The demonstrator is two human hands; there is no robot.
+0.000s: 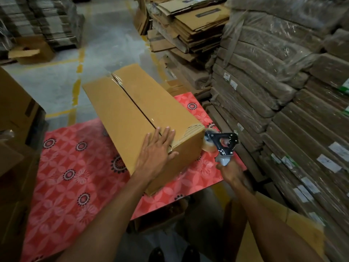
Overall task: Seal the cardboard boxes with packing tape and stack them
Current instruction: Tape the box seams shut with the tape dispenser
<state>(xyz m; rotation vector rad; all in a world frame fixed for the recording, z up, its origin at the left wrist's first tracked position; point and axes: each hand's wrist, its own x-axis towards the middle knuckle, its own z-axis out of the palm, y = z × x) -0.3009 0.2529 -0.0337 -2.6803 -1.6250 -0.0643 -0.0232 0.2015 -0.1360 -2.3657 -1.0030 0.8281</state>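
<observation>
A long brown cardboard box (pixel 132 106) lies on a red flower-patterned table (pixel 75 171), its top flaps closed along a centre seam. Clear tape shows at the far end of the seam and over the near end. My left hand (pixel 156 150) presses flat on the near end of the box top, fingers straight. My right hand (pixel 231 171) grips the handle of a metal tape dispenser (pixel 221 144), which sits just off the box's near right corner with its tape roll beside the box wall.
Wrapped stacks of flat cardboard (pixel 283 91) rise close on the right. Loose flattened cartons (pixel 188 31) pile up behind the table. An open box (pixel 32 52) sits on the floor at far left. More boxes (pixel 15 114) stand at the left edge, another (pixel 273 233) lower right.
</observation>
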